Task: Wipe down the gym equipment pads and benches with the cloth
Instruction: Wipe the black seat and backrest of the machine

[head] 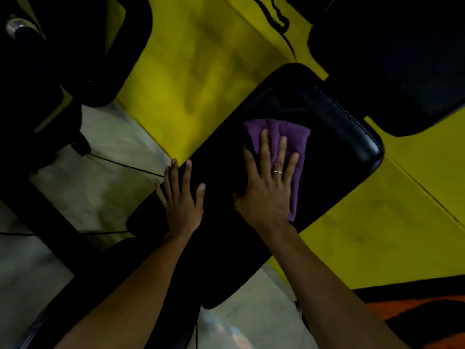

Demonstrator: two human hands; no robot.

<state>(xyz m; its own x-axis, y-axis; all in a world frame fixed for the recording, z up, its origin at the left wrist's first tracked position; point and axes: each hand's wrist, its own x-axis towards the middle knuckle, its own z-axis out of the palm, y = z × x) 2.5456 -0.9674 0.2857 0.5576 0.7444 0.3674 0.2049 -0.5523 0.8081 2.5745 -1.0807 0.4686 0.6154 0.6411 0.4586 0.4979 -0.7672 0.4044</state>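
purple cloth (pixel 281 139) lies flat on black padded bench (pixel 339 137), toward its stitched far end | right hand (pixel 269 187) presses on cloth, fingers (pixel 264 144) straight and spread, ring (pixel 277 171) on one | left hand (pixel 180 197) flat on bench's left edge, fingers spread, apart from cloth | yellow floor mat (pixel 201 71) beyond bench

No lettering, brand or number is legible here — the black painted strokes (pixel 278 17) on the yellow floor (pixel 201 71) form no readable word, and the dark, blurred bench (pixel 339 137) shows no label that can be made out.
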